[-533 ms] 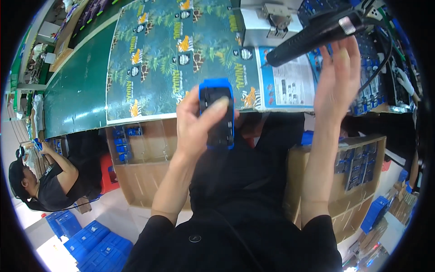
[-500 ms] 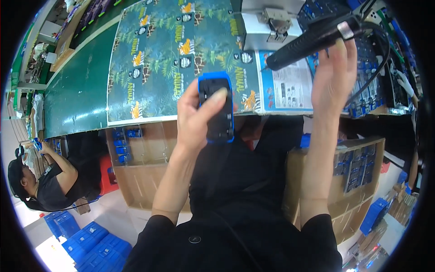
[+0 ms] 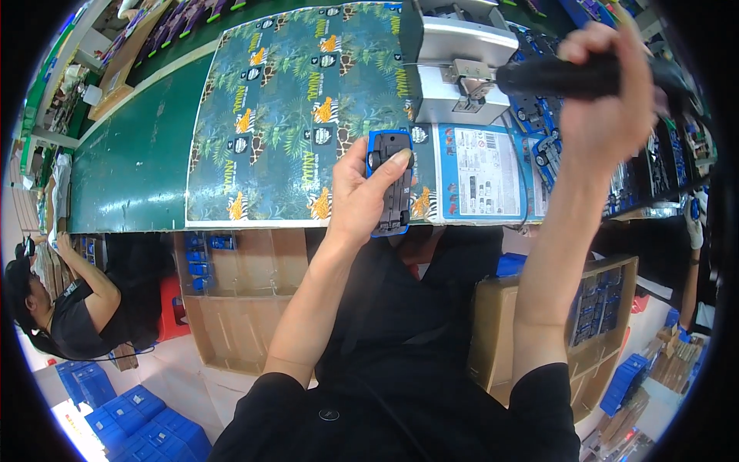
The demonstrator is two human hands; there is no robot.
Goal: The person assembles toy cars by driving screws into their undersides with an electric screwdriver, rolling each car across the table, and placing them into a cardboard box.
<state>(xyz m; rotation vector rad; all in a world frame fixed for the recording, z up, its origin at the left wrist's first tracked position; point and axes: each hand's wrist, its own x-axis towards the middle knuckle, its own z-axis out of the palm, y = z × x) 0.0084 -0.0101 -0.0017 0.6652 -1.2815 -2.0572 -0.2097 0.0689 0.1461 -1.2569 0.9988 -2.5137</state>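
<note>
My left hand point(image 3: 358, 192) is closed round a blue toy car point(image 3: 396, 200), held underside up with its black base showing and the thumb across it. The car is just above the near edge of the table. To the right, my right hand point(image 3: 604, 127), blurred by motion, has its fingers wrapped round a black electric screwdriver point(image 3: 550, 75). The tool lies roughly level, its narrow end pointing left in front of a silver metal fixture point(image 3: 471, 71). A cable hangs down from the screwdriver's side.
Patterned sheets point(image 3: 285, 138) and a printed card point(image 3: 481, 169) cover the green table point(image 3: 131, 169). More blue toy cars point(image 3: 546, 154) lie at the right. Cardboard boxes point(image 3: 231, 331) with blue parts stand below the edge. A co-worker point(image 3: 69, 308) sits at left; a gloved hand point(image 3: 695, 223) shows far right.
My right hand has closed round the hanging screwdriver, which is now turned more level and shifted right. My left hand and the toy car sit slightly further right; the whole view has shifted.
</note>
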